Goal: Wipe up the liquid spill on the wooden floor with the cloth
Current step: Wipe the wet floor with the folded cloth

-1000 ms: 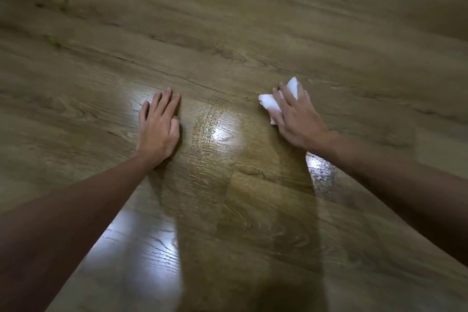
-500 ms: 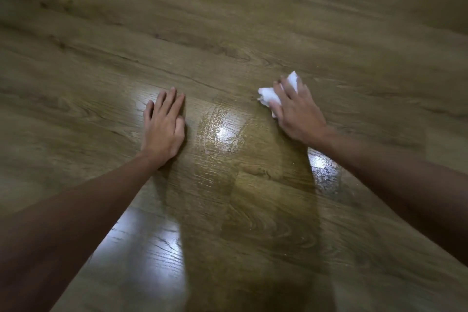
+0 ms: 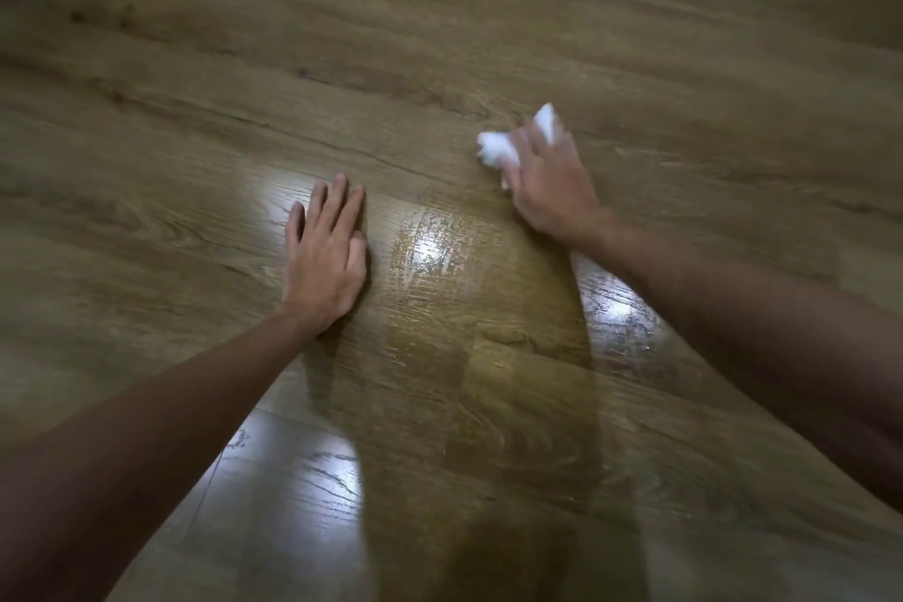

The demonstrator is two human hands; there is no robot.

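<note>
On the wooden floor (image 3: 488, 39), my right hand (image 3: 552, 191) clutches the bunched white cloth (image 3: 496, 149), pressing it down at the far edge of the wet patch (image 3: 430, 259). My left hand (image 3: 325, 259) lies flat beside that patch, fingers straight, holding nothing. Streaky wet sheen shows between my arms and under my right forearm, so I judge most of the wiping is still left.

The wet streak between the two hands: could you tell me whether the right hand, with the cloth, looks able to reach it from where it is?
Probably yes. The right hand presses the cloth on the floor beside the streak, with bare boards between.
</note>
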